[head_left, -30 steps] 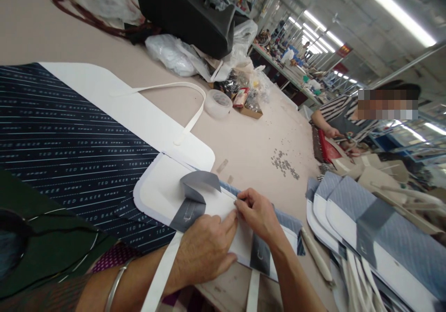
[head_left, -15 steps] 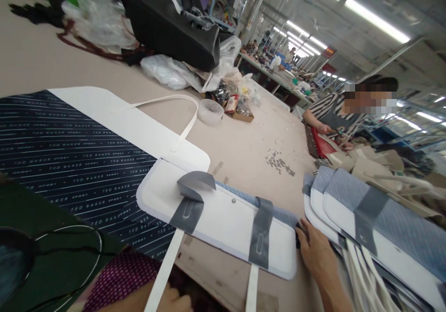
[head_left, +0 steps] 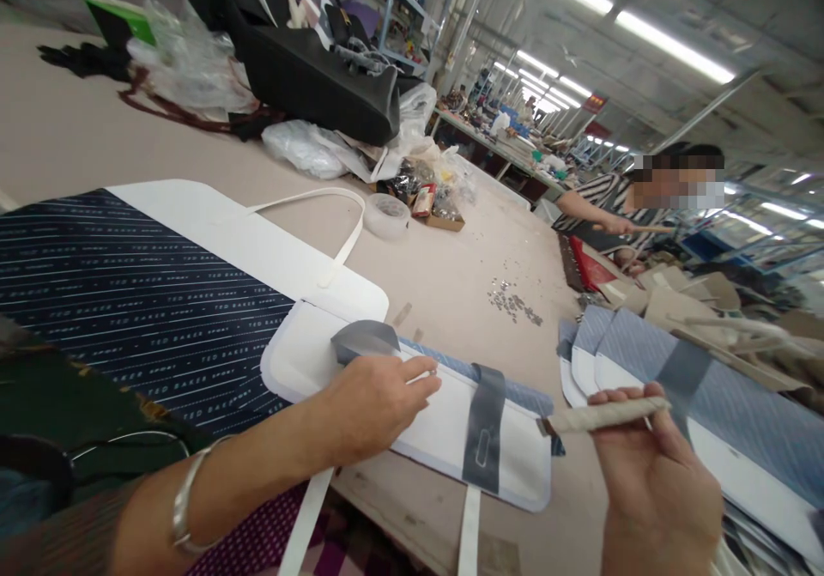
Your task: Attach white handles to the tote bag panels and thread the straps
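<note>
Head view: right hand point(head_left: 657, 482) clamps cloth-wrapped stick point(head_left: 605, 415), left hand point(head_left: 373, 409) lies open on panel point(head_left: 451, 426)

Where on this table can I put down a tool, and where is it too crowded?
Bare tabletop shows between the tape roll, the scattered metal pieces and the white panel under the left hand. Another patch lies between the navy printed panel and the plastic bags. The right side is crowded by stacked quilted panels.

Thin silver metal bangle point(head_left: 184, 503) worn on left forearm point(head_left: 257, 443). Left hand point(head_left: 377, 406), right hand point(head_left: 657, 490) bare. Dark green patterned garment point(head_left: 77, 404), magenta dotted cloth point(head_left: 257, 533) worn on body.
</note>
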`<state>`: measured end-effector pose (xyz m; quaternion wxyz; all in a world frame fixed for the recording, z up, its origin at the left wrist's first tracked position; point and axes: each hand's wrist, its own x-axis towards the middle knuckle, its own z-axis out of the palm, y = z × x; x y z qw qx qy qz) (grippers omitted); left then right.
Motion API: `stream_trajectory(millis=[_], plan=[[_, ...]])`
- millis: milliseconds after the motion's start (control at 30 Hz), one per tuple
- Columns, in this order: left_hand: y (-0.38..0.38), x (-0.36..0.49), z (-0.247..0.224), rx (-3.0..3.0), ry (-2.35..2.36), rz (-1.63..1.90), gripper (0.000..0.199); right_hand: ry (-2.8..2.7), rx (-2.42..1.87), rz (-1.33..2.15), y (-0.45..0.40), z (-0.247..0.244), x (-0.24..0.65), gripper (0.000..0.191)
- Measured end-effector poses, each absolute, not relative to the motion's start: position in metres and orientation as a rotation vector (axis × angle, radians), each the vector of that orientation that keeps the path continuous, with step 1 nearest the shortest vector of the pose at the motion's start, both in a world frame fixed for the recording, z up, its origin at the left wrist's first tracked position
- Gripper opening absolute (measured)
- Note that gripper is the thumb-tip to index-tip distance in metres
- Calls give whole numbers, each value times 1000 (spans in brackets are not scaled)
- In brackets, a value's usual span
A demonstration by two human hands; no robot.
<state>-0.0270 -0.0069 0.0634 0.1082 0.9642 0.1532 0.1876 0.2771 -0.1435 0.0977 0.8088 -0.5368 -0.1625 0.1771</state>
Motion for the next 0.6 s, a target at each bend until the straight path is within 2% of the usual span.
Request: stream_trajectory(millis=[67,167,333,467,600], plan=[[2,-7,49,2867,449,459,25,-292,-986,531,-130,99,252,19],[8,0,29,2893,442,383,22,-276,-896,572,-109,90,213,14],[8,-4,17,2872,405,377,21,-437,-1051,615,-89,64,167,23],[8,-3,14,2842,417,402,23,-367,-1187,803,-84,53,164,26],[9,-3,10,2806,401,437,29,-230,-1034,760,-71,52,180,28]])
